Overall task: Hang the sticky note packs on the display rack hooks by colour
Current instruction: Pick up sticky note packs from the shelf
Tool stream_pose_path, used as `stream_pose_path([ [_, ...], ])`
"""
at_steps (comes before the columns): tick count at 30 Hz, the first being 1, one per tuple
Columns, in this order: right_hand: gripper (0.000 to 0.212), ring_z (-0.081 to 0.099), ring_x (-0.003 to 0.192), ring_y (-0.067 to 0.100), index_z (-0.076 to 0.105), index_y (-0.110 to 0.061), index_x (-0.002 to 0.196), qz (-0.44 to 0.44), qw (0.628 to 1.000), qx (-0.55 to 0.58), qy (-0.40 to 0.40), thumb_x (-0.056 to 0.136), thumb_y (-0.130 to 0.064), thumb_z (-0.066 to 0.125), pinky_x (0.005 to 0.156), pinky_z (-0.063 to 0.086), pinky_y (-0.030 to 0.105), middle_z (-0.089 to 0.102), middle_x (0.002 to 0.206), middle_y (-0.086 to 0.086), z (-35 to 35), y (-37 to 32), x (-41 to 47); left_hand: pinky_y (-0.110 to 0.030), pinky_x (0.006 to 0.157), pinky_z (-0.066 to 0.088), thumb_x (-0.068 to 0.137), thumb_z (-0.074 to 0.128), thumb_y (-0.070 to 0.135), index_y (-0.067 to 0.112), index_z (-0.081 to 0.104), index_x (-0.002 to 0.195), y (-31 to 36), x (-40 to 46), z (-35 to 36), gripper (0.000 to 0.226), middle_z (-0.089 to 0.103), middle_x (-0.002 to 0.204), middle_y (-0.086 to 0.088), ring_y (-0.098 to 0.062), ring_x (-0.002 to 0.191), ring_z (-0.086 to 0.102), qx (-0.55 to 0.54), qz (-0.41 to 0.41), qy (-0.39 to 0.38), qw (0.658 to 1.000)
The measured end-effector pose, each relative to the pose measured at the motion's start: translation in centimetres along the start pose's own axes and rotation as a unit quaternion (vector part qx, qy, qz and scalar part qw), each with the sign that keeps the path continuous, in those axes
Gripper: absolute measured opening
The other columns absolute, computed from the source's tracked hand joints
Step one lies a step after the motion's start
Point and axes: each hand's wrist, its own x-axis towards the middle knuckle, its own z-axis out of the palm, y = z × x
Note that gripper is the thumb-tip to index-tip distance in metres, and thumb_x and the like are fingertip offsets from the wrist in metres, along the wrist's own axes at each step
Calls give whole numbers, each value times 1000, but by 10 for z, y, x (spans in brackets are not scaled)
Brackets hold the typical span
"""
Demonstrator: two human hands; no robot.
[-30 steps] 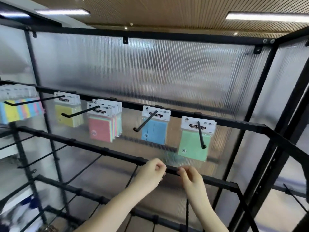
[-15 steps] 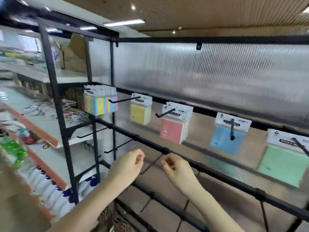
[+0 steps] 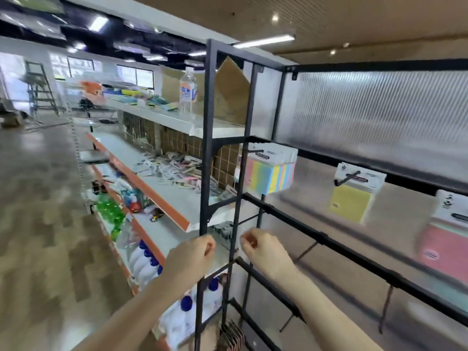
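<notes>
Item 1: sticky note packs, three groups visible, each hanging flat face outward with its long axis vertical and white header card uppermost. We count one bundle of multicolour striped packs (image 3: 270, 171) at centre frame, one yellow square pack (image 3: 350, 200) to its right on a black wire hook (image 3: 347, 177), and one pink square pack (image 3: 445, 245) cut by the right edge. How many packs make up the striped bundle we cannot tell.

Item 2: black metal display rack (image 3: 206, 158), ribbed translucent back panel, horizontal bars running from centre toward lower right. All the packs hang from its upper bar.

Item 3: our two hands, lower centre, well below the packs and touching none of them. Our left hand (image 3: 193, 257) has fingers curled in, holding nothing we can see, level with the rack's front upright. Our right hand (image 3: 263, 249) likewise has its fingers curled on nothing, just beside the inner upright.

Item 4: white and orange store shelving (image 3: 162, 198) at left, stocked with blurred goods; one clear plastic bottle (image 3: 188, 91) on its top shelf; one stepladder (image 3: 38, 87) at upper left.
</notes>
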Motion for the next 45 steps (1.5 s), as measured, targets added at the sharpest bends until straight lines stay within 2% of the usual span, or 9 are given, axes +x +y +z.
stream_pose_path([
  [8, 23, 63, 89, 20, 63, -16, 97, -22, 998, 25, -49, 94, -34, 49, 79, 49, 32, 68, 95, 2, 88, -55, 70, -32, 75, 49, 96, 42, 23, 20, 59, 108, -100, 30, -22, 20, 63, 104, 1, -19, 95, 60, 15, -32, -5, 999],
  [13, 21, 64, 84, 19, 62, -18, 95, -24, 997, 35, -62, 93, -34, 48, 76, 52, 34, 67, 93, -1, 122, -71, 107, -37, 76, 52, 98, 39, 28, 24, 56, 107, -144, 50, -15, 20, 59, 106, 4, -19, 92, 61, 23, -78, -14, 997],
  [18, 20, 62, 86, 17, 61, -16, 96, -31, 995, 62, -73, 94, -31, 49, 77, 52, 34, 66, 97, -1, 153, -84, 161, -29, 74, 47, 98, 39, 29, 27, 56, 114, -184, 86, -11, 23, 60, 113, 6, -17, 97, 61, 31, -92, -14, 995],
  [21, 20, 61, 87, 19, 62, -13, 97, -36, 994, 77, -65, 94, -29, 49, 77, 51, 33, 66, 98, 2, 177, -92, 200, -31, 76, 47, 98, 40, 29, 25, 55, 118, -207, 119, -15, 25, 59, 117, 4, -19, 101, 60, 29, -94, -2, 995],
  [26, 21, 60, 88, 20, 60, -15, 95, 10, 994, 82, -67, 93, -31, 48, 76, 50, 33, 66, 97, 2, 220, -97, 266, -32, 77, 50, 98, 39, 29, 23, 53, 118, -249, 189, -14, 25, 60, 113, 0, -20, 98, 61, 47, -95, -21, 994],
  [30, 13, 59, 87, 22, 56, -19, 86, 102, 987, 112, -60, 92, -26, 46, 70, 43, 29, 66, 97, 2, 245, -93, 321, -32, 77, 49, 98, 38, 28, 22, 53, 115, -277, 242, -8, 24, 62, 113, -2, -23, 98, 60, 55, -102, -46, 992],
  [35, 18, 54, 77, 24, 44, -21, 74, 156, 978, 127, -56, 92, -22, 42, 64, 37, 28, 58, 85, 2, 273, -97, 376, -30, 75, 50, 97, 40, 26, 20, 55, 113, -309, 285, -3, 23, 63, 111, -1, -22, 96, 61, 56, -97, -36, 993],
  [41, 13, 54, 85, 21, 55, -17, 97, 162, 980, 94, -71, 94, -21, 43, 69, 38, 27, 63, 102, 4, 304, -99, 427, -36, 78, 53, 96, 39, 27, 21, 56, 107, -354, 334, 12, 22, 64, 106, 0, -21, 92, 61, 33, -96, -46, 994],
  [45, 21, 58, 105, 26, 57, -14, 108, 180, 981, 53, -50, 92, -20, 46, 81, 44, 31, 62, 112, 6, 325, -91, 467, -34, 76, 51, 96, 39, 28, 22, 55, 110, -375, 382, 26, 22, 60, 109, 0, -22, 98, 60, 24, -70, -71, 995],
])
